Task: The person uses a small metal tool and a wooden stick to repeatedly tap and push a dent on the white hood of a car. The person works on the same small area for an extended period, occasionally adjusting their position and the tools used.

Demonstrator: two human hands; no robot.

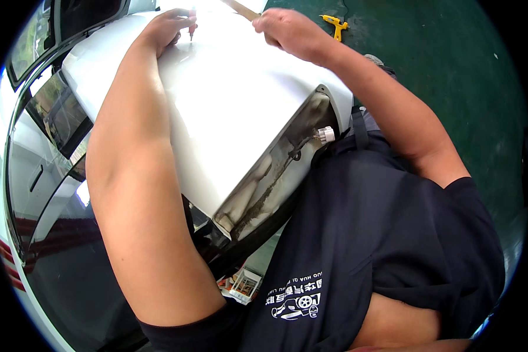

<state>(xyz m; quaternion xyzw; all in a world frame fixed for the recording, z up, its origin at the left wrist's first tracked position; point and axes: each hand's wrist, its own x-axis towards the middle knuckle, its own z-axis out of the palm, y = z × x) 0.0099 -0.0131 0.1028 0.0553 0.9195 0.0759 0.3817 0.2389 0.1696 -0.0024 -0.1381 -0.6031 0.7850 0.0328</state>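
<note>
My left hand [169, 28] is closed round a slim red pen-like punch [192, 29] at the top of the view. It stands upright, its dark narrow tip pointing down at the glossy white car body panel [217, 111]; I cannot tell whether the tip touches. To the right, my right hand [290, 34] is closed on a light wooden handle [240, 9], raised above the panel. The handle runs up to the left, and its far end is out of view. At the panel's near corner is an open lamp recess [276, 176], dirty inside, with a white wire connector [325, 135].
A yellow glue gun [336, 26] with a cord lies on the green floor [452, 76] at right. Dark car glass [53, 193] borders the panel on the left. Below, between my body and the car, sits a white tray [243, 286] with small items.
</note>
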